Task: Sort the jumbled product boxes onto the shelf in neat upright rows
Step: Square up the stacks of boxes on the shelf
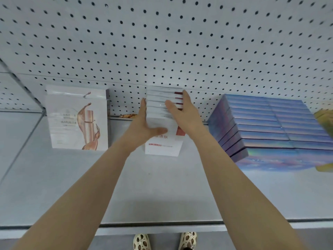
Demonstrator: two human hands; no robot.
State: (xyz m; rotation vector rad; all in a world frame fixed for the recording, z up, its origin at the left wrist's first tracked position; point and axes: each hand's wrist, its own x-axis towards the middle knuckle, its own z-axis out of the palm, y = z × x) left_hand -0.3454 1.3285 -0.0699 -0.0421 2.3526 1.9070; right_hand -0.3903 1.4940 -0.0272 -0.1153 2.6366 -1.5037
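Observation:
A row of several white boxes with red accents [163, 147] stands upright mid-shelf against the pegboard. My left hand [144, 125] lies flat along the row's left side, thumb across the front box's face. My right hand [183, 112] lies over the top right of the row, fingers straight, thumb across the box tops. To the left stand white boxes with a gold bottle picture [77, 120]. To the right sits a block of several iridescent blue boxes [270, 130] in two rows.
The grey shelf [162, 192] runs toward me to a front lip. A perforated pegboard [162, 42] backs it. A yellow-green package [324, 120] shows at the far right edge. An orange item [128, 115] peeks out behind the white row.

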